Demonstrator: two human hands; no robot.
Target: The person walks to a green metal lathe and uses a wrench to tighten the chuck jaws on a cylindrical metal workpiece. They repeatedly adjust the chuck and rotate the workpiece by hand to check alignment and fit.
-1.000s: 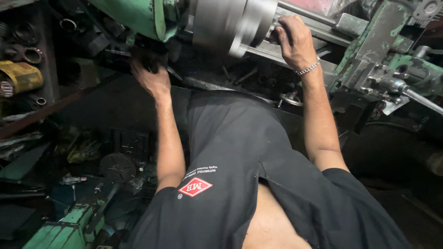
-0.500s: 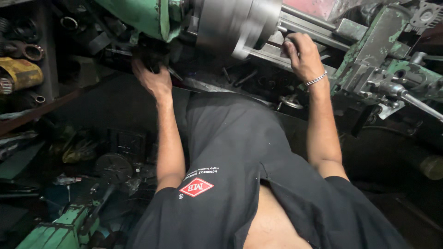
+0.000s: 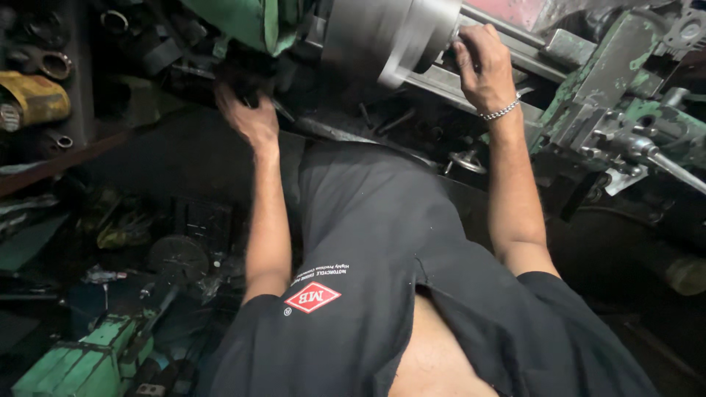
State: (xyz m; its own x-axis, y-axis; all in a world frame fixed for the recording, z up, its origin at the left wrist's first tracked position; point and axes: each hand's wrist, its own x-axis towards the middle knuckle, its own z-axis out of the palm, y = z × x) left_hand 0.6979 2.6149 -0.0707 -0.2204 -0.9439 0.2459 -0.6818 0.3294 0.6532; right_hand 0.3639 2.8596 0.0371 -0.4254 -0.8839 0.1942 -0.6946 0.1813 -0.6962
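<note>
My left hand (image 3: 251, 116) reaches under the green headstock (image 3: 243, 20) of a lathe, its fingers closed around a dark handle (image 3: 246, 82) that is mostly hidden. My right hand (image 3: 482, 65), with a silver chain bracelet (image 3: 500, 112) at the wrist, curls its fingers over the front rim of the grey steel chuck (image 3: 382, 37). What lies under those fingers is hidden. My black shirt (image 3: 397, 279) with a red diamond patch fills the lower middle of the view.
The green carriage and tool post (image 3: 625, 125) with a steel lever stand at the right. Bed rails (image 3: 529, 55) run behind my right hand. Shelves at the left hold rings and a yellow part (image 3: 33, 99). Green machine parts (image 3: 81, 360) and scrap lie on the floor at lower left.
The view has shifted a little, so the chuck and my right hand sit slightly further right in frame. Both hands keep the same hold.
</note>
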